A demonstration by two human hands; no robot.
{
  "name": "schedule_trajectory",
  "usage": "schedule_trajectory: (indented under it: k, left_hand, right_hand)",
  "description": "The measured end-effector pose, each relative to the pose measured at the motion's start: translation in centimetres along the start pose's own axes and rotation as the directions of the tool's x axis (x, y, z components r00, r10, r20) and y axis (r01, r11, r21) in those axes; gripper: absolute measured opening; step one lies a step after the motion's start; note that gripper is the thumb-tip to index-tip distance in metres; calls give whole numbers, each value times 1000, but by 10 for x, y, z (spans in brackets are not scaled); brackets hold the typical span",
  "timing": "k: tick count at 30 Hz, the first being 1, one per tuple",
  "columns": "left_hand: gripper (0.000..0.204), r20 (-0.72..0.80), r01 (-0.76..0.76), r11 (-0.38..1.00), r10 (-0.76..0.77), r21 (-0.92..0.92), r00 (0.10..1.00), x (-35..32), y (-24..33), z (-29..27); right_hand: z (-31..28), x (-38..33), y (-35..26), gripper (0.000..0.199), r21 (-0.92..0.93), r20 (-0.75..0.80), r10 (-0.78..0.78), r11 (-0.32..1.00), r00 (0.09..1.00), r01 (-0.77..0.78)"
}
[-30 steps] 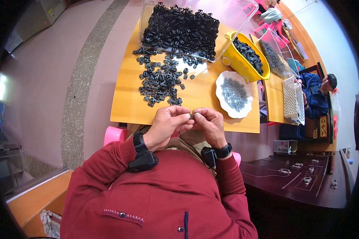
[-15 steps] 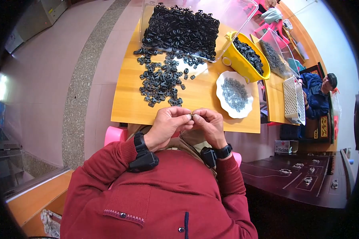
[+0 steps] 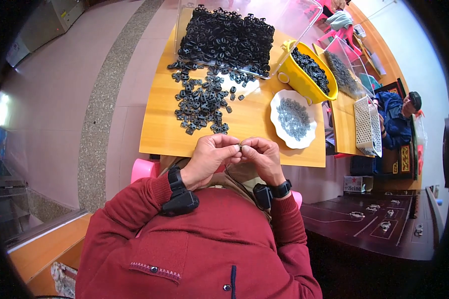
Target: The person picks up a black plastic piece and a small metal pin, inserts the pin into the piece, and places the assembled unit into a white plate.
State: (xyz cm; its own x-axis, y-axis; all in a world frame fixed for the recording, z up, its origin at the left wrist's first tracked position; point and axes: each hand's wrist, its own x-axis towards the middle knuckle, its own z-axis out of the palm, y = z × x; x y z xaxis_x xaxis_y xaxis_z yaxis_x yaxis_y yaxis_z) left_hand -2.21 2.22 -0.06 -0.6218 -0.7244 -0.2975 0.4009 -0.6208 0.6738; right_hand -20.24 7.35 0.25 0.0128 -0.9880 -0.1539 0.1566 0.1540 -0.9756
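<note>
Left hand [image 3: 209, 155] and right hand [image 3: 264, 158], thumbs and forefingers pinched tight, meet on a tiny dark piece [image 3: 241, 148], mostly hidden by fingertips, at the table's [image 3: 157, 132] near edge. Beyond lie loose black two-holed pieces [image 3: 200, 103], then a scalloped white bowl [image 3: 300, 144], then a carton [image 3: 355, 182] bearing printed lettering.

Your wooden table [image 3: 157, 137] carries a spread of loose black pieces [image 3: 202, 103] at its left, on your side of a clear box [image 3: 290, 22]. Rightward stands a scalloped white dish [image 3: 298, 144]; the yellow tub [image 3: 298, 78], base hidden, seems to rest there too.
</note>
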Motion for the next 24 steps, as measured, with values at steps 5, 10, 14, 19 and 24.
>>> schedule_trajectory:
  k: [5,10,14,19,24]
  left_hand:
    - [13,0,-5,1000,5,0,1000,0,0,0]
    - [15,12,-6,1000,6,22,1000,2,-2,-2]
    - [15,21,0,1000,0,-3,1000,2,-2,-3]
    - [14,23,4,1000,-4,8,1000,1,-1,-2]
    - [13,22,-1,1000,0,24,1000,1,-2,-3]
  right_hand:
    - [-1,0,0,11,14,-5,6,1000,1000,-6]
    - [-2,0,0,11,6,-16,10,1000,1000,-10]
    - [-3,0,2,13,51,-22,24,998,999,-23]
    - [-6,-1,4,12,14,-14,13,1000,1000,-13]
    - [-6,0,0,13,-74,30,-9,997,1000,11]
